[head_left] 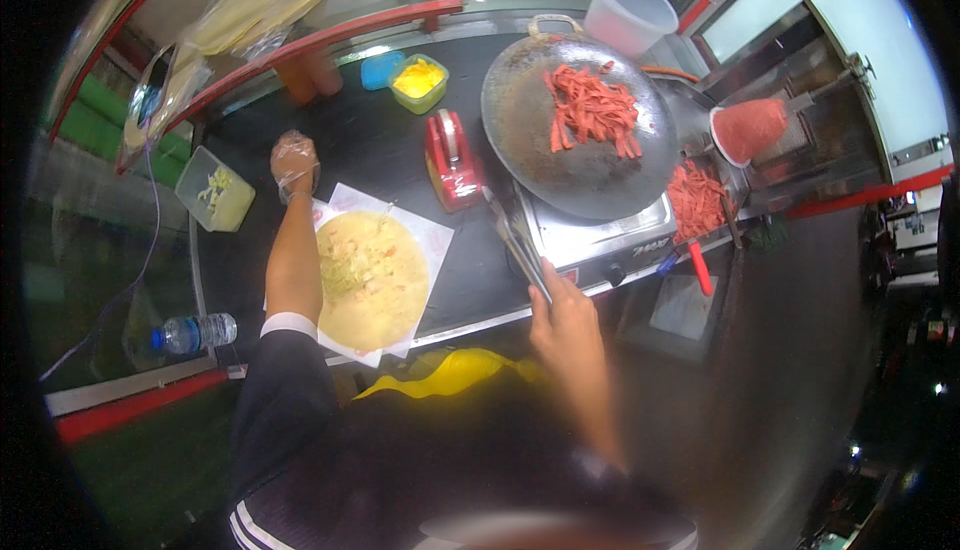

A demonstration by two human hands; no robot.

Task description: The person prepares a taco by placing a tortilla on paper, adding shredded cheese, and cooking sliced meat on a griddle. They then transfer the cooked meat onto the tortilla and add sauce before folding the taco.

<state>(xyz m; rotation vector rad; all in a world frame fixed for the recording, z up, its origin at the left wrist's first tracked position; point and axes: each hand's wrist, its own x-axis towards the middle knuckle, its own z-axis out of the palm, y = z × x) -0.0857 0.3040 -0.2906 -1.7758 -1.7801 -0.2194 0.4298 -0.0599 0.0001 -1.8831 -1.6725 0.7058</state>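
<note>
My right hand (568, 325) grips metal tongs (518, 240), whose tips point away over the front left corner of the stove. On the left, my left hand (296, 162), in a thin clear plastic glove, reaches past a round flatbread (372, 275). Its fingers look bunched, and I cannot see what is in them. The flatbread lies flat on white paper (432, 240), with pale shredded food (345, 275) and small chunks on it. Nearest to the left hand is a clear tub (232, 205) holding chopped pale-green vegetables (214, 190).
Red meat strips (595, 110) lie on a round dark pan (510, 130) over the stove (600, 240). Beyond it stand a meat cone (750, 132) and a white bucket (630, 15). A red dispenser (455, 175), a yellow-filled tub (420, 85) and a water bottle (195, 333) are around.
</note>
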